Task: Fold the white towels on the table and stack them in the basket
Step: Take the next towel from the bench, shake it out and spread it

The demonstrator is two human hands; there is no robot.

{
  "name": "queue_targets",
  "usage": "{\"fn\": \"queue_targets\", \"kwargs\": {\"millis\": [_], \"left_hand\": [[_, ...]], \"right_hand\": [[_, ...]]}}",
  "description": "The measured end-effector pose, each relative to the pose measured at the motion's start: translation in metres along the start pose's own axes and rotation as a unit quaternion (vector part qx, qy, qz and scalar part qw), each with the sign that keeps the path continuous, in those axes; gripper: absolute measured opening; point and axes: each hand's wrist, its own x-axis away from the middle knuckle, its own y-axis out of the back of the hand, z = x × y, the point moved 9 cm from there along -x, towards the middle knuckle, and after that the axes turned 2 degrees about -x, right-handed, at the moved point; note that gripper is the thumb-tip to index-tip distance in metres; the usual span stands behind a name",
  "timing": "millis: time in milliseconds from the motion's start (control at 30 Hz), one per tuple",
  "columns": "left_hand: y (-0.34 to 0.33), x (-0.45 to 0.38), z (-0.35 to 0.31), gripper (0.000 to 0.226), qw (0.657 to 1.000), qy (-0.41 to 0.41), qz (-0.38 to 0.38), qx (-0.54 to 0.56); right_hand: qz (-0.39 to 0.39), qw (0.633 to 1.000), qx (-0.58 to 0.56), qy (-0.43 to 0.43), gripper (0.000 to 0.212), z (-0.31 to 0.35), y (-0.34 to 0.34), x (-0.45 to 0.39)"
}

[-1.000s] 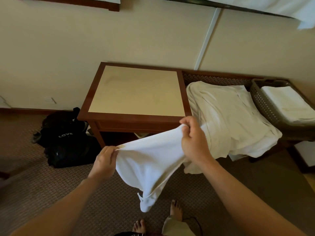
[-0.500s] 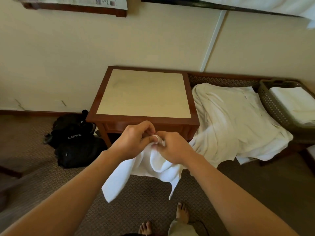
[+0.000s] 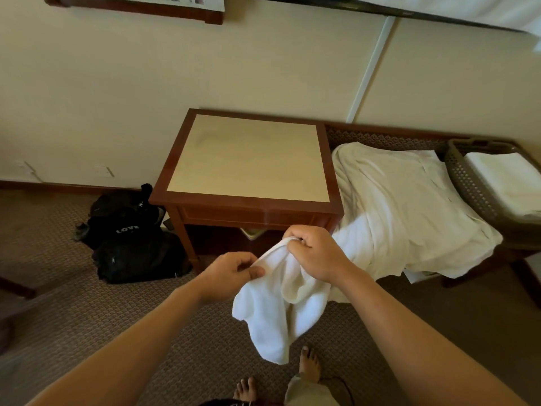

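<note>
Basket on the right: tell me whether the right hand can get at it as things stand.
Probably not yet: the right hand grips the small white towel, and the basket sits beyond the towel pile. Nothing blocks the way.

A wooden side table (image 3: 248, 159) with a pale inset top stands against a cream wall (image 3: 146, 77), with patterned brown carpet (image 3: 58, 312) around it, a black backpack (image 3: 131, 238) on the floor to its left and a low wooden bench (image 3: 380, 133) to its right.
</note>
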Motion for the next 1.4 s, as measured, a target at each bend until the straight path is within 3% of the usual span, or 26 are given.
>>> {"fn": "queue_targets", "kwargs": {"millis": [167,300,400,533,600,667,733,800,867,933,1000,1100,1167,1233,1267,1400], "left_hand": [[-0.028,-0.005,0.033,0.029,0.998,0.051,0.036,-0.029],[-0.028,-0.015,0.042,0.035,0.994,0.074,-0.079,0.005],[-0.022,-0.020,0.011,0.033,0.989,0.027,-0.142,-0.022],[0.010,-0.020,-0.011,0.026,0.974,-0.059,-0.184,-0.115],[0.020,-0.024,0.017,0.027,0.968,-0.043,-0.141,-0.204],[0.017,-0.022,0.062,0.031,0.962,0.023,-0.055,-0.267],[0.008,-0.015,0.090,0.031,0.971,0.057,-0.043,-0.227],[0.012,-0.008,0.095,0.026,0.979,0.062,-0.142,-0.134],[0.028,-0.001,0.098,0.021,0.954,0.083,-0.282,-0.057],[0.038,0.002,0.100,0.019,0.937,0.103,-0.332,-0.039],[0.038,-0.003,0.102,0.021,0.944,0.146,-0.262,-0.133],[0.035,-0.006,0.087,0.032,0.894,0.232,-0.152,-0.353],[0.021,-0.018,0.052,0.048,0.927,0.129,-0.141,-0.323],[0.002,-0.021,0.007,0.049,0.977,-0.021,-0.130,-0.168],[-0.004,-0.019,-0.012,0.043,0.984,-0.066,-0.137,-0.095],[-0.010,-0.013,-0.046,0.030,0.979,-0.105,-0.167,0.051]], "right_hand": [[-0.072,0.992,-0.098,-0.023,0.018,-0.008,0.026,0.003],[-0.025,0.998,-0.018,-0.049,0.017,-0.010,0.025,0.004],[0.018,0.995,0.069,-0.065,0.016,-0.015,0.018,0.009],[-0.032,0.994,0.069,-0.083,0.019,-0.032,0.037,0.015],[-0.097,0.991,0.035,-0.090,0.023,-0.039,0.056,0.018],[-0.164,0.982,0.003,-0.092,0.028,-0.042,0.073,0.021],[-0.195,0.976,0.007,-0.094,0.032,-0.041,0.078,0.022],[-0.193,0.976,0.025,-0.095,0.029,-0.038,0.071,0.019],[-0.189,0.977,0.030,-0.097,0.026,-0.037,0.064,0.016],[-0.187,0.977,0.025,-0.098,0.026,-0.038,0.060,0.015],[-0.180,0.979,0.026,-0.094,0.025,-0.036,0.055,0.014],[-0.158,0.984,0.034,-0.080,0.024,-0.027,0.043,0.010],[-0.129,0.989,0.037,-0.064,0.023,-0.019,0.030,0.006],[-0.110,0.992,0.041,-0.053,0.025,-0.011,0.020,0.003],[-0.108,0.992,0.042,-0.052,0.027,-0.009,0.018,0.002],[-0.090,0.995,0.029,-0.042,0.031,-0.003,0.015,0.001]]}}
